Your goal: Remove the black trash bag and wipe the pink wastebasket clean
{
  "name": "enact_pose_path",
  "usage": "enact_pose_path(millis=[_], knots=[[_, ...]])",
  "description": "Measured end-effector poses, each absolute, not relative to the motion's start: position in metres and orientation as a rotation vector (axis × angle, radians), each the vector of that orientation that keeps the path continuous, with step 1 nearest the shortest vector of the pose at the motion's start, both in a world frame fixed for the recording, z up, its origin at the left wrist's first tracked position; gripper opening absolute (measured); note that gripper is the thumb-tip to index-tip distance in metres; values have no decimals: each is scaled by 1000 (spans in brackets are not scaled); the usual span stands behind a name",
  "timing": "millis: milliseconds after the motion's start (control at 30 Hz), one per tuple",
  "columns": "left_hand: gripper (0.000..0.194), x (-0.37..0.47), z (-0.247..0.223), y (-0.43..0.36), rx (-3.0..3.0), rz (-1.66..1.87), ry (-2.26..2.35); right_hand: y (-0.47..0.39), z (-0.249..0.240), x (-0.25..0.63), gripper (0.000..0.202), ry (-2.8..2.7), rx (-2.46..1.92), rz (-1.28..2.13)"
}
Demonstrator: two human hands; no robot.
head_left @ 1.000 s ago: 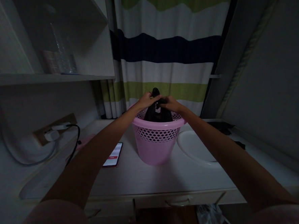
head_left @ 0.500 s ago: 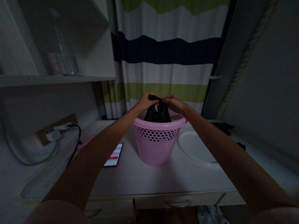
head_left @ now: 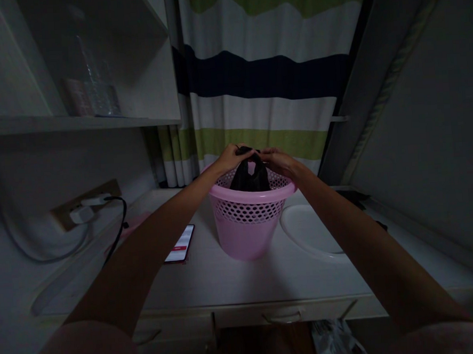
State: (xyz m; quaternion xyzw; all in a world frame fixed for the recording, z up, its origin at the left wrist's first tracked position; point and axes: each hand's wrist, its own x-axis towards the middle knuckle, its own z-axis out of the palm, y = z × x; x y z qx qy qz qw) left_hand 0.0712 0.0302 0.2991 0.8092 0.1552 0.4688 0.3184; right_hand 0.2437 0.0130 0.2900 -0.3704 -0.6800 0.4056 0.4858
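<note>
The left hand [head_left: 230,159] and right hand [head_left: 279,160] pinch the gathered top of a black bag [head_left: 251,183], probably plastic, inside a pink perforated wastebasket [head_left: 246,240]; writing on the lit smartphone [head_left: 183,242] is too small to read.

No writing can be read, even on the phone screen [head_left: 182,245].

Left sleeve [head_left: 84,347]: short, smooth, rounded hem; probably dull pink, though dim light makes the shade uncertain. Right sleeve [head_left: 450,339]: similar muted tone, partly cut off by frame edge. Both forearms [head_left: 155,232] bare below the hems; left hand [head_left: 231,158] and right hand [head_left: 279,161] also bare, fingers slender.
</note>
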Motion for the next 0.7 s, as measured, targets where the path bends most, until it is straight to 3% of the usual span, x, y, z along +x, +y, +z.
enact_pose_path(millis=[267, 467, 700], knots=[[16, 68, 297, 48, 2141, 1366, 758, 17, 294, 250, 15, -1622, -1403, 365], [27, 56, 299, 55, 2263, 1216, 1089, 19, 311, 267, 15, -1602, -1781, -184], [35, 45, 302, 58, 2368, 1000, 1080, 18, 314, 287, 31, -1701, -1992, -369]])
